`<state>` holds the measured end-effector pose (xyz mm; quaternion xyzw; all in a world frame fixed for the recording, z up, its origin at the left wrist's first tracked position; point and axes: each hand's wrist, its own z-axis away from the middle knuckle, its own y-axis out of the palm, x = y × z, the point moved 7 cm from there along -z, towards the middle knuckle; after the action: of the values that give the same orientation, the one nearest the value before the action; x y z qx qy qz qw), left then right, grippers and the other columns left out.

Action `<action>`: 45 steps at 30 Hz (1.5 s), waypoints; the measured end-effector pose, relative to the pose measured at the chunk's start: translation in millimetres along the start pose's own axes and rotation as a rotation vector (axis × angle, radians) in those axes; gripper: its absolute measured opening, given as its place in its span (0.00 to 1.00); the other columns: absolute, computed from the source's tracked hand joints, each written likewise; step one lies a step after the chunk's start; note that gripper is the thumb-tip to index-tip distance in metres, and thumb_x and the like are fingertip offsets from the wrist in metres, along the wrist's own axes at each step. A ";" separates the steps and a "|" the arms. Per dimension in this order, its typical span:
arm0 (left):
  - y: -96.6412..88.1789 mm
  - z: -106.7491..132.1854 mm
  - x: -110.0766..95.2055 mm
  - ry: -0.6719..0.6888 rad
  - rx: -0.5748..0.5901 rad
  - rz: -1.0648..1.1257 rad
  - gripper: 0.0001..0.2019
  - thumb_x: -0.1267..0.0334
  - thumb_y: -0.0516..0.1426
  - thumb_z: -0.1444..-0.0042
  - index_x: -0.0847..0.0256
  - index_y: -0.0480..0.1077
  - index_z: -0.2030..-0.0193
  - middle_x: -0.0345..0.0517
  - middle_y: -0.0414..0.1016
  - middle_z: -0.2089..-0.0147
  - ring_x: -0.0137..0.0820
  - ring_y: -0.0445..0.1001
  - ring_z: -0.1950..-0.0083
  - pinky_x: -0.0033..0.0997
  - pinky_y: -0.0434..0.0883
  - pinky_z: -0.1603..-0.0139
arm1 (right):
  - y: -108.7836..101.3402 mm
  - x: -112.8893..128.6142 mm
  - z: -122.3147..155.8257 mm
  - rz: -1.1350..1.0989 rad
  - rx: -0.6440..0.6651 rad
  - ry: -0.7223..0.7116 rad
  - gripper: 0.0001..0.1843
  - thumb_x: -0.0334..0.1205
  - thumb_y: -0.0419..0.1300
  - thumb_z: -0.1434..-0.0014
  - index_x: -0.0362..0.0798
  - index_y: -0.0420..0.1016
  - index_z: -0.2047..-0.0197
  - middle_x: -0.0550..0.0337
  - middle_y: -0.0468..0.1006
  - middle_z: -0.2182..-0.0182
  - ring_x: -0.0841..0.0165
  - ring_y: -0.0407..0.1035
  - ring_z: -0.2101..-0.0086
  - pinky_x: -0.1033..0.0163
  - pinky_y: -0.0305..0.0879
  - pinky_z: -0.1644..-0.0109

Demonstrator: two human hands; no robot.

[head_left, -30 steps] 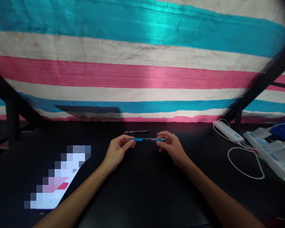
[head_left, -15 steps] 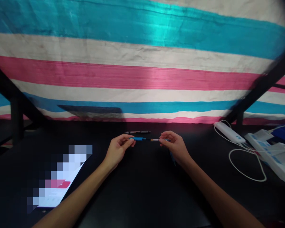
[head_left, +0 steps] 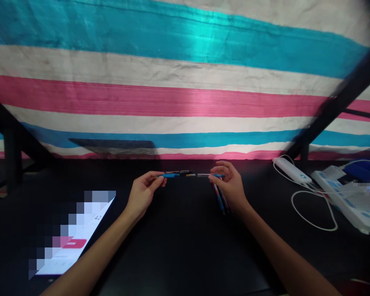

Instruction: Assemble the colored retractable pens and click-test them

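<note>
My left hand (head_left: 143,191) pinches the blue grip section of a pen (head_left: 170,176) between thumb and fingertips. A black part and a thin, pale-yellowish piece extend from it to the right. Facing it, my right hand (head_left: 230,183) pinches a slim, pale pen piece (head_left: 203,175) with a blue end between thumb and fingers. A small gap lies between the two pieces, which are roughly in line. Several pens (head_left: 220,200) lie on the table beneath my right hand and are partly hidden by it. Just behind the left-hand piece lies a dark pen (head_left: 185,172).
On the black table (head_left: 179,246), a phone with a lit screen (head_left: 77,243) lies at left, partly blurred out. To the right are a white device (head_left: 292,170) with a looped cable and a white power strip (head_left: 342,197). A striped sheet (head_left: 172,98) hangs behind.
My hands have moved apart, and the joined pen pieces have separated, leaving a gap. My left hand went left, and the pens beneath my right hand show more. The view shifted slightly.
</note>
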<state>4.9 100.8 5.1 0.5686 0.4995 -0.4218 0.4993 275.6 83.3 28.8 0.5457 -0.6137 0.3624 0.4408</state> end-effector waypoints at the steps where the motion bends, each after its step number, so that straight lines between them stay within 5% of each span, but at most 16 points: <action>1: 0.0 -0.1 0.6 -0.003 0.003 0.007 0.12 0.62 0.65 0.53 0.64 0.75 0.62 0.43 0.77 0.69 0.27 0.73 0.67 0.27 0.68 0.61 | 0.5 1.5 0.2 -0.002 -0.003 -0.015 0.24 0.39 0.68 0.54 0.52 0.66 0.54 0.59 0.74 0.64 0.66 0.71 0.65 0.60 0.68 0.61; 14: 2.7 1.0 1.9 -0.016 0.022 0.014 0.11 0.62 0.65 0.53 0.64 0.75 0.62 0.43 0.77 0.69 0.27 0.73 0.67 0.28 0.69 0.61 | 4.1 2.8 2.1 -0.025 0.003 -0.026 0.29 0.38 0.68 0.53 0.55 0.59 0.50 0.60 0.72 0.62 0.67 0.71 0.65 0.59 0.69 0.60; 22: 23.0 10.7 6.8 -0.031 0.173 -0.070 0.09 0.63 0.63 0.50 0.63 0.75 0.63 0.43 0.76 0.70 0.28 0.72 0.67 0.29 0.68 0.61 | 24.4 -2.1 13.5 0.005 0.108 -0.017 0.28 0.38 0.67 0.52 0.54 0.61 0.50 0.62 0.74 0.66 0.68 0.70 0.66 0.61 0.67 0.59; 34: 25.3 14.3 5.3 -0.005 0.187 -0.136 0.09 0.64 0.63 0.51 0.63 0.74 0.62 0.41 0.76 0.71 0.28 0.73 0.67 0.27 0.68 0.62 | 28.6 -14.6 16.2 0.059 0.194 0.187 0.21 0.50 0.59 0.44 0.50 0.61 0.51 0.69 0.70 0.80 0.72 0.65 0.83 0.68 0.60 0.79; 39: 19.4 10.0 2.0 -0.007 0.143 -0.055 0.09 0.64 0.63 0.50 0.63 0.74 0.63 0.42 0.77 0.70 0.27 0.73 0.66 0.26 0.68 0.61 | 27.6 -4.3 10.9 0.118 0.326 0.088 0.16 0.42 0.69 0.54 0.48 0.72 0.62 0.62 0.74 0.72 0.71 0.70 0.72 0.66 0.65 0.70; 41: 18.6 9.2 1.8 -0.009 0.139 -0.042 0.08 0.65 0.63 0.51 0.64 0.74 0.63 0.41 0.77 0.71 0.27 0.73 0.67 0.26 0.68 0.61 | 27.4 -7.6 11.2 0.193 0.339 0.117 0.10 0.45 0.64 0.47 0.46 0.74 0.70 0.61 0.73 0.78 0.72 0.68 0.77 0.66 0.63 0.73; 43: 19.1 9.3 1.9 -0.008 0.143 -0.042 0.08 0.65 0.63 0.51 0.64 0.74 0.63 0.42 0.77 0.71 0.26 0.73 0.67 0.26 0.68 0.61 | 27.7 -12.7 12.4 0.233 0.337 0.166 0.18 0.49 0.56 0.40 0.45 0.72 0.75 0.61 0.71 0.82 0.73 0.65 0.81 0.67 0.60 0.76; 45: 19.6 9.6 1.9 -0.004 0.144 -0.043 0.08 0.65 0.63 0.51 0.64 0.74 0.63 0.42 0.77 0.70 0.26 0.73 0.67 0.26 0.69 0.61 | 28.6 -14.4 13.1 0.197 0.336 0.177 0.18 0.50 0.55 0.40 0.45 0.73 0.71 0.61 0.71 0.80 0.73 0.64 0.81 0.67 0.59 0.77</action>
<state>24.7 91.6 4.7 0.5914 0.4791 -0.4684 0.4488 245.6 80.2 11.8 0.5150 -0.5538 0.5476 0.3581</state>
